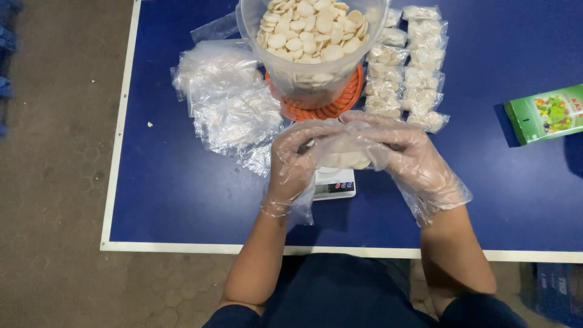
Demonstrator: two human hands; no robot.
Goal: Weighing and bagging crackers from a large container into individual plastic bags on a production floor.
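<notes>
Blue table (182,200) lies open near its front edge; both gloved hands (349,155) pinch a filled bag (343,155)

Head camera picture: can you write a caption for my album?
Two gloved hands, left hand and right hand, hold a small bag of white discs over a kitchen scale.

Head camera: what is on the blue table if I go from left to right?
Empty bags → tub of white discs → rows of filled bags → green packet.

Dim, even overhead light; soft shadows, mild glare, slightly soft focus.
</notes>
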